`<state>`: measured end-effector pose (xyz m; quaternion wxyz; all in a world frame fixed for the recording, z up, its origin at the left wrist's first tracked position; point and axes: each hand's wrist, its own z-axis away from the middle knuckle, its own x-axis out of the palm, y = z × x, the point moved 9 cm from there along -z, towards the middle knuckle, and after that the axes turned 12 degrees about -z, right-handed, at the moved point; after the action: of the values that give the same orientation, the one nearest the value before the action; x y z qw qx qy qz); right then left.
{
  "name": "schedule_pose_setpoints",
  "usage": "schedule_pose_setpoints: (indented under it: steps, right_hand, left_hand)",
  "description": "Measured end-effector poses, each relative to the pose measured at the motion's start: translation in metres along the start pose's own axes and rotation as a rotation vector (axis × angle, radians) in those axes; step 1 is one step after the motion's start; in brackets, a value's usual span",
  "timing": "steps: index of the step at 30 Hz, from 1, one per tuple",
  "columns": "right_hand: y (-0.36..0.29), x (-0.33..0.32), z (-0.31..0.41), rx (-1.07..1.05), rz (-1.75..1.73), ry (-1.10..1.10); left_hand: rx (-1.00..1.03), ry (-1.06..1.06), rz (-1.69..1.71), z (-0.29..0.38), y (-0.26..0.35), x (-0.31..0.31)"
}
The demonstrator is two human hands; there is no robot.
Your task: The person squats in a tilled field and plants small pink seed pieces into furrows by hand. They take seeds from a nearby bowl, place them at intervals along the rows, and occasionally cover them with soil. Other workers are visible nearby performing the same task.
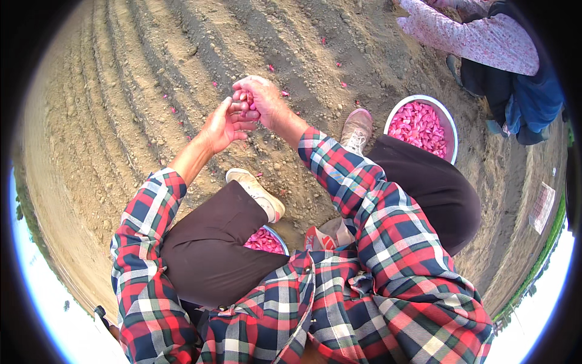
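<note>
My right hand [263, 101] is curled around several pink-coated cloves [249, 101], which look like garlic. Close beside it, my left hand [223, 127] has its palm turned up and its fingers spread, fingertips near the right hand's fingers. I cannot tell whether the hands touch. Below both lies tilled soil [191, 73] with shallow furrows, and single pink cloves [271, 68] lie scattered along it. A round basin [449, 119] full of pink cloves [418, 127] stands by my right knee. Another basin [278, 237] with similar cloves [263, 242] is partly hidden under my left leg.
My left shoe [257, 193] and right shoe [358, 129] rest on the soil. A printed bag [320, 239] lies between my legs. At the upper right another person [477, 45] crouches in a patterned sleeve. A pale flat object [542, 208] lies at the far right.
</note>
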<state>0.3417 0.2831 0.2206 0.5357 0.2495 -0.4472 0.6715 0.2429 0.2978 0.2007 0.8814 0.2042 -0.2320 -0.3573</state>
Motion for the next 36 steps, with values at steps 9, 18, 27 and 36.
schedule_pose_setpoints:
  steps: [9, 18, 27, 36]
  right_hand:
    - [-0.123, 0.059, 0.092, -0.715, 0.911, 0.093]
    - [-0.128, 0.068, 0.172, -0.676, 1.385, -0.186]
    - [-0.158, 0.077, 0.236, -0.847, 1.039, -0.286]
    - [-0.155, 0.059, 0.203, -0.451, 0.559, -0.250]
  left_hand:
    - [0.309, -0.032, 0.425, 0.008, 0.059, 0.115]
    - [0.616, -0.174, 0.695, 0.038, 0.040, 0.193]
    - [0.656, -0.121, 0.571, 0.055, 0.044, 0.216]
    - [0.535, -0.335, 0.848, 0.058, 0.033, 0.203]
